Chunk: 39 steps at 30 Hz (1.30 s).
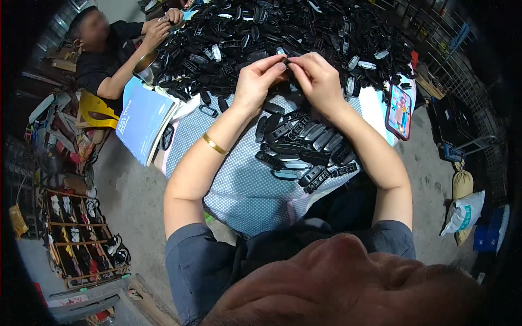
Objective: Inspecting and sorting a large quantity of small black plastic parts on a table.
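Observation:
My left hand [255, 86] and my right hand [318, 84] meet at the near edge of a large heap of black key fob casings [244, 41]. Fingertips of both hands pinch one small black piece [286, 61], mostly covered by the fingers; it looks like a fob part, though its exact kind is too small to tell. Below my right hand, a smaller group of black and grey key fob casings [302, 141] lies in loose rows on the patterned cloth [239, 185]. A gold bracelet [215, 144] circles my left wrist.
A blue-covered book [144, 122] lies at the table's left edge, near a metal cup [147, 66]. At the right edge rests a phone [399, 111] with a lit screen. Across the far left, another person's hands [163, 27] work by the heap. Sacks [465, 209] stand on the right floor.

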{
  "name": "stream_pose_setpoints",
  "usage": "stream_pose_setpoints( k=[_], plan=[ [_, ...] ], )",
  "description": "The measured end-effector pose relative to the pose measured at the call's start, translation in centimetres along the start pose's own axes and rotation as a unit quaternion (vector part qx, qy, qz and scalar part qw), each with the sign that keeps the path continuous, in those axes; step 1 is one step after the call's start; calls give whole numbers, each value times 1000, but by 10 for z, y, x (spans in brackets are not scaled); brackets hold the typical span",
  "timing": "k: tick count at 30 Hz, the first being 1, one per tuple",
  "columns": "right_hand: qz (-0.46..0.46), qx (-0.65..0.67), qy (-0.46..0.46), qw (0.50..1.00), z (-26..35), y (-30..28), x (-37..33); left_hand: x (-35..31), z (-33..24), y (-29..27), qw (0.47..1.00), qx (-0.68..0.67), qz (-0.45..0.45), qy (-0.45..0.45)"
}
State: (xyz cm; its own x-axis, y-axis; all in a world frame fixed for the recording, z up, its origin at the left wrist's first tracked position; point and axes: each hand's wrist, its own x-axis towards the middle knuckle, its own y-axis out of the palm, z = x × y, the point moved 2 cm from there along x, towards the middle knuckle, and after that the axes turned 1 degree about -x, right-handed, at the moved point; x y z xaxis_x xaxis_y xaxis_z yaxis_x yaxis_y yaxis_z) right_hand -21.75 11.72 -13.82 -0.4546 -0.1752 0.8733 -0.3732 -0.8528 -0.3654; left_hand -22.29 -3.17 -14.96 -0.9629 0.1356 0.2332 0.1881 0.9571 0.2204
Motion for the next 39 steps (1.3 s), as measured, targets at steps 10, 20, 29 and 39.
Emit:
stream_pose_setpoints(
  k=[10, 20, 29, 39],
  plan=[
    [245, 152, 281, 916, -11, 1, -3, 3, -8, -5, 998, -55, 22, -3],
    [272, 176, 262, 909, -3, -12, 0, -1, -22, 0, 996, 36, 70, 33],
    [349, 164, 121, 915, -23, -36, -17, -2, -28, -5, 968, 173, 172, 63],
    [345, 39, 153, 925, -20, -44, -41, 2, -24, -18, 850, 411, 329, -19]
  ],
)
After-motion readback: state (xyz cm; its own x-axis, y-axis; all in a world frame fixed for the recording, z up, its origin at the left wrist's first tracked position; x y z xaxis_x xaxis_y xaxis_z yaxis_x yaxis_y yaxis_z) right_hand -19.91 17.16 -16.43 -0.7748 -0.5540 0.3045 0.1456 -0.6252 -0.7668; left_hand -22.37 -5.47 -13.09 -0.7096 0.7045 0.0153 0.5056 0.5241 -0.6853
